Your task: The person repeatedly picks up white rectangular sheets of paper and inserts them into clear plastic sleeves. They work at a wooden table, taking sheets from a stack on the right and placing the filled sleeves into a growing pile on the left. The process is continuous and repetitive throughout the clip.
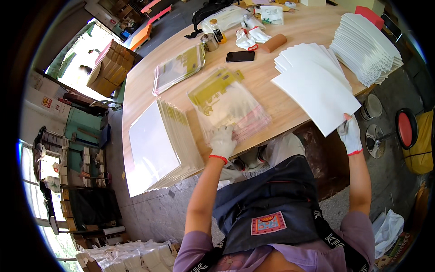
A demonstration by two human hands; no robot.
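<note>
Bare desk (255,76) separates the clear plastic bags (231,103), near middle, from the fanned white sheets (312,86) on the right, which overhang the near edge. Beyond it, the gloved right hand (351,133) grips a corner in its fingers. The gloved left hand (223,141) lies palm-down on the bags; whether its fingers pinch cannot be told.

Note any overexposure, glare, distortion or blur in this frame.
Head view: daylight in the doorway at upper left is blown out to white; head view: fisheye distortion bows the left edge of the table; head view: a pale sheen lies on the clear plastic sleeves; head view: left hand and right hand show no obvious motion blur.
</note>
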